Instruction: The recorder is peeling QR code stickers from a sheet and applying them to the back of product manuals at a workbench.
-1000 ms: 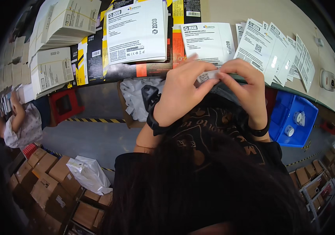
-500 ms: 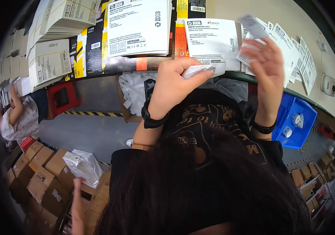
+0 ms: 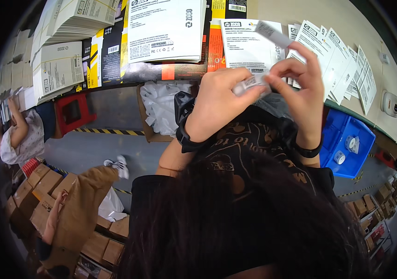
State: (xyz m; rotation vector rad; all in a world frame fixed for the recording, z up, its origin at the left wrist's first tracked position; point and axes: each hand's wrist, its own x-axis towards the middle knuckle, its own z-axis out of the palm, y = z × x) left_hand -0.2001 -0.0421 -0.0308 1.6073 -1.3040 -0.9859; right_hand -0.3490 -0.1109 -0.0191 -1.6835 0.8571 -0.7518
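My left hand is closed around a small roll of white printed labels, held in front of my chest just off the table edge. My right hand pinches the roll's right side between thumb and finger. From a raised fingertip of that hand sticks out a separate label, whitish with dark print. Beneath it on the table lies a white printed sheet, partly covered by the label and my hands. More printed sheets are fanned out to the right.
Left of the sheet stands a pile of printed sheets, with banded stacks farther left. Below the table are a carton of white scraps and a blue bin with small rolls. A person in brown trousers is behind, left.
My right hand has moved left and down to meet the roll in my left hand, the label on its fingertip moving too. A person has come into view at the lower left.
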